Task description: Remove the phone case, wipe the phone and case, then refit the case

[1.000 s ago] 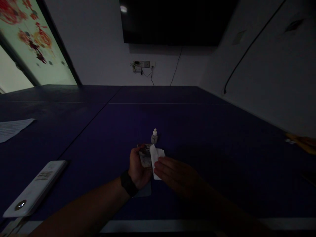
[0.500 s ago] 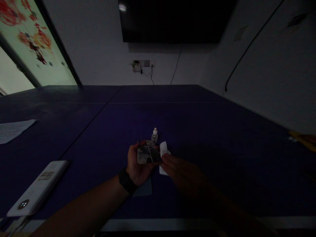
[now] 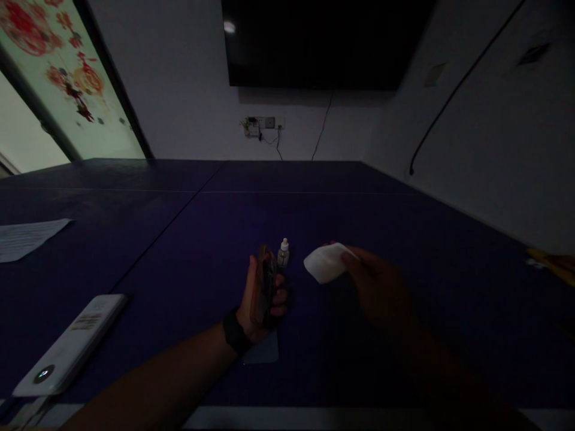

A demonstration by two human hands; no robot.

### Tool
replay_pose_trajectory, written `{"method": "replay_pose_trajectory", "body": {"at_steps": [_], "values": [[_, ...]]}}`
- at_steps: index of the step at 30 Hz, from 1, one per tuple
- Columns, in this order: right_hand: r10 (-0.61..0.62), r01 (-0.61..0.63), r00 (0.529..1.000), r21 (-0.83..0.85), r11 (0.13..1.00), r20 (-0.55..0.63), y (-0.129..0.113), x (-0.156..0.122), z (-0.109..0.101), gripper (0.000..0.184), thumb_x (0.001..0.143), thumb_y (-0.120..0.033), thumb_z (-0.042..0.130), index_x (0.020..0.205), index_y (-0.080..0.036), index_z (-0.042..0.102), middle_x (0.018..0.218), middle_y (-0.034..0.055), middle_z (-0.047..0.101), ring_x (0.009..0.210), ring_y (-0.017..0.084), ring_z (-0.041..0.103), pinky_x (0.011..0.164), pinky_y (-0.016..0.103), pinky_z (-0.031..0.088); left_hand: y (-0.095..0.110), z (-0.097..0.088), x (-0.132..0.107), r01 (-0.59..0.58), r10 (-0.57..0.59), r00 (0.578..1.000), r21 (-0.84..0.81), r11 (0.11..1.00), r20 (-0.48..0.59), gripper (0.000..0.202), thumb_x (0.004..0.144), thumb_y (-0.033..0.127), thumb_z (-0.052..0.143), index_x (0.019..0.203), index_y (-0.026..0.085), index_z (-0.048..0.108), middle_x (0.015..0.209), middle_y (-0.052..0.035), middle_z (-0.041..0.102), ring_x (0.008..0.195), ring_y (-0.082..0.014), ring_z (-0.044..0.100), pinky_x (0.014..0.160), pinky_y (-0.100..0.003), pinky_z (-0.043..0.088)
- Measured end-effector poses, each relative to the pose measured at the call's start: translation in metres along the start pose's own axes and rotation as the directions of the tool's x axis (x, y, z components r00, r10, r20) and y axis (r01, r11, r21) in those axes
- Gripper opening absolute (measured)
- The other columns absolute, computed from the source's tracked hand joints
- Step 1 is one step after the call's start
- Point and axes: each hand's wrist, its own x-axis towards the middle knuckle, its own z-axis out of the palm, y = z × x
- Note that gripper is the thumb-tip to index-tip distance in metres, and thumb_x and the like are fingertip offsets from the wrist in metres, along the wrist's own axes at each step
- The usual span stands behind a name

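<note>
Matt paper wipe, smooth plastic btl

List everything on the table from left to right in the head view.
Sheet of paper, white power bank, left hand holding a flat object, small dropper bottle, white cloth, right hand, yellow item

We have a small bottle standing just past our left hand and the flat dark object in it, so the bottle is in that hand's way going forward. There is a gap of blue table between the bottle and the white cloth in our right hand, and a hand can pass there. Far off to the left, a white power bank and a sheet of paper lie on the table.
</note>
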Motion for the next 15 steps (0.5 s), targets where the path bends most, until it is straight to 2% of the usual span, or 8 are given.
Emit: {"method": "replay_pose_trajectory", "body": {"at_steps": [2, 5, 10, 12, 13, 15], "values": [[-0.123, 0.125, 0.992, -0.061, 0.990, 0.035, -0.009, 0.006, -0.001, 0.029, 0.095, -0.043, 0.060, 0.111, -0.025, 0.076, 0.111, 0.0059, 0.078, 0.102, 0.025, 0.074, 0.085, 0.038, 0.062, 0.000, -0.001, 0.003, -0.027, 0.028, 0.999, 0.046, 0.999, -0.022, 0.061, 0.072, 0.077, 0.066, 0.104, 0.026, 0.053, 0.072, 0.0060, 0.051, 0.044, -0.0045, 0.040, 0.033, -0.013, 0.026], [-0.234, 0.248, 0.967, -0.153, 0.957, 0.101, -0.023, 0.012, -0.002, 0.029, 0.098, -0.040, 0.056, 0.116, -0.026, 0.074, 0.116, 0.0049, 0.076, 0.104, 0.024, 0.074, 0.085, 0.036, 0.063, 0.000, 0.001, 0.007, -0.041, 0.047, 0.998, 0.120, 0.992, -0.050, 0.064, 0.066, 0.075, 0.073, 0.099, 0.024, 0.052, 0.070, 0.0077, 0.050, 0.041, -0.0047, 0.038, 0.030, -0.015, 0.025], [-0.395, 0.434, 0.897, -0.225, 0.872, 0.199, -0.043, 0.016, -0.001, 0.030, 0.100, -0.031, 0.051, 0.122, -0.023, 0.070, 0.118, 0.0061, 0.075, 0.105, 0.023, 0.073, 0.087, 0.034, 0.062, -0.002, 0.007, 0.004, -0.033, 0.088, 0.982, 0.304, 0.952, -0.169, 0.056, 0.072, 0.065, 0.075, 0.103, 0.024, 0.053, 0.060, 0.0109, 0.044, 0.038, -0.0052, 0.036, 0.031, -0.015, 0.025], [-0.511, 0.566, 0.819, -0.217, 0.796, 0.260, -0.043, 0.018, 0.006, 0.033, 0.101, -0.024, 0.048, 0.130, -0.022, 0.064, 0.123, 0.0069, 0.073, 0.111, 0.021, 0.071, 0.093, 0.033, 0.060, -0.005, 0.008, 0.002, -0.031, 0.093, 0.980, 0.325, 0.945, -0.177, 0.050, 0.076, 0.064, 0.073, 0.098, 0.023, 0.055, 0.057, 0.0107, 0.044, 0.037, -0.0055, 0.037, 0.032, -0.016, 0.024], [-0.573, 0.640, 0.759, -0.197, 0.742, 0.309, -0.039, 0.019, 0.012, 0.036, 0.101, -0.020, 0.045, 0.134, -0.021, 0.061, 0.127, 0.0075, 0.071, 0.116, 0.020, 0.069, 0.097, 0.034, 0.058, -0.007, 0.008, 0.002, -0.029, 0.088, 0.981, 0.314, 0.949, -0.173, 0.047, 0.077, 0.063, 0.072, 0.094, 0.022, 0.055, 0.056, 0.0100, 0.045, 0.037, -0.0060, 0.038, 0.033, -0.017, 0.024], [-0.669, 0.772, 0.607, -0.120, 0.624, 0.429, -0.026, 0.022, 0.027, 0.039, 0.102, -0.016, 0.039, 0.138, -0.018, 0.056, 0.135, 0.0093, 0.066, 0.128, 0.018, 0.060, 0.107, 0.037, 0.053, -0.011, 0.006, 0.003, -0.033, 0.077, 0.985, 0.267, 0.963, -0.155, 0.041, 0.080, 0.057, 0.072, 0.092, 0.021, 0.057, 0.059, 0.0066, 0.053, 0.042, -0.0080, 0.046, 0.037, -0.020, 0.032]]}}
